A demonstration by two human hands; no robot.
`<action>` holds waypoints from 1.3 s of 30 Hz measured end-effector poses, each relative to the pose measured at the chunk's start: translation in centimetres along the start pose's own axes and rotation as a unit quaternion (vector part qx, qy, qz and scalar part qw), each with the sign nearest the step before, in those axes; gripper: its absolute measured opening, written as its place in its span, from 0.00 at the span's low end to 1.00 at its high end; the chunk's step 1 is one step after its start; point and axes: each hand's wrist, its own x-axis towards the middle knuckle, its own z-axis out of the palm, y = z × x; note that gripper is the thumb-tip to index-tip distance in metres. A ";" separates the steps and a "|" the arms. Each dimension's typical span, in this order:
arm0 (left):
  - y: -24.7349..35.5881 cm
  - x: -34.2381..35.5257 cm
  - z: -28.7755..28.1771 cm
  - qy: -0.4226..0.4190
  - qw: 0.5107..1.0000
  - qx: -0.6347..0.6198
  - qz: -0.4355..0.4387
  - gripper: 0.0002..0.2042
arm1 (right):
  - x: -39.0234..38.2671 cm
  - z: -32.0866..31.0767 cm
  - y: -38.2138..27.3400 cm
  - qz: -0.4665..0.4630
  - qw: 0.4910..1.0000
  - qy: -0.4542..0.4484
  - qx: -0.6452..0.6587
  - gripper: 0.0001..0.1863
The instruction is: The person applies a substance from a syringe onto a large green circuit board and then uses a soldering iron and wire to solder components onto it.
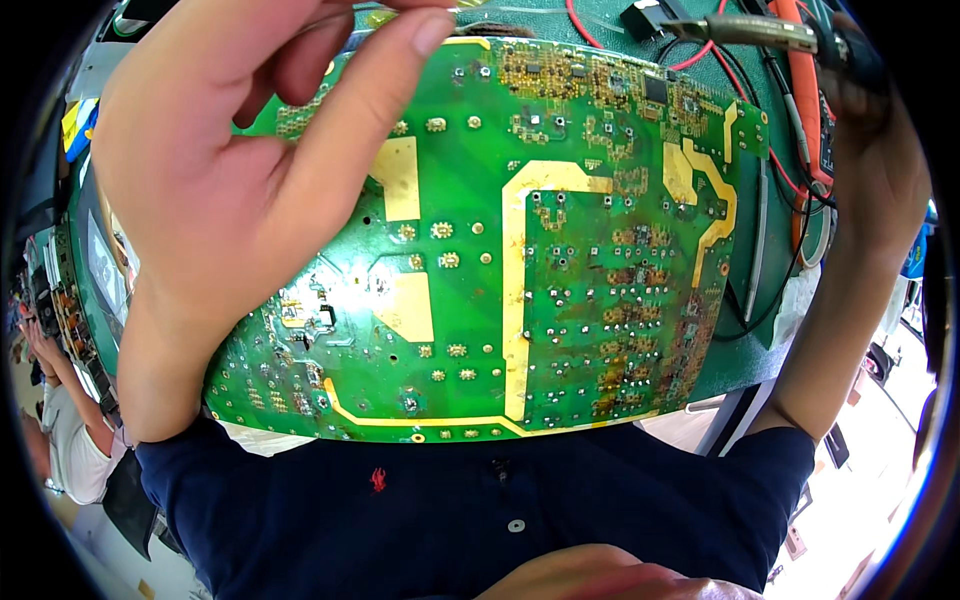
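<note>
Right hand grips the soldering iron; left hand, hold impossible to tell, hangs over the circuit board on the tabletop: probably stiff, fragile, best taken by its edges.

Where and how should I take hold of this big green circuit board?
Probably pinch the green circuit board by its near edge, coming from your body's side: it's a flat panel, components crowd its face, and your left hand hides its far left, while the near edge is uncovered.
</note>
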 end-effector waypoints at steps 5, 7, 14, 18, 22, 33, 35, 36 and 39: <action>0.3 0.8 0.2 0.001 0.994 0.059 0.094 0.10 | 0.7 1.5 -0.1 0.007 0.996 -0.014 0.091 0.20; 0.2 0.7 0.1 0.001 0.990 0.061 0.125 0.11 | 0.5 2.3 0.1 0.011 0.995 -0.017 0.101 0.19; 0.2 0.3 -0.3 -0.027 0.986 0.089 0.137 0.14 | 0.4 3.3 1.0 0.022 0.992 -0.022 0.120 0.19; 0.6 0.6 -1.0 -0.099 0.975 0.131 0.149 0.14 | 0.6 3.5 1.3 0.024 0.990 -0.023 0.133 0.19; 0.8 0.3 -0.6 -0.123 0.970 0.146 0.147 0.15 | 0.6 3.9 1.7 0.027 0.990 -0.024 0.139 0.19; 0.8 0.3 -0.2 -0.115 0.961 0.173 0.182 0.14 | 0.4 4.5 2.1 0.025 0.986 -0.026 0.165 0.19; 0.7 0.4 -0.2 -0.107 0.961 0.168 0.191 0.14 | 0.4 4.6 2.1 0.024 0.985 -0.028 0.170 0.20; 0.5 0.5 0.0 -0.102 0.961 0.163 0.197 0.14 | 0.4 4.6 2.2 0.025 0.984 -0.028 0.173 0.20; 0.2 0.5 0.5 -0.077 0.962 0.150 0.215 0.13 | 0.3 4.9 2.4 0.026 0.984 -0.029 0.177 0.20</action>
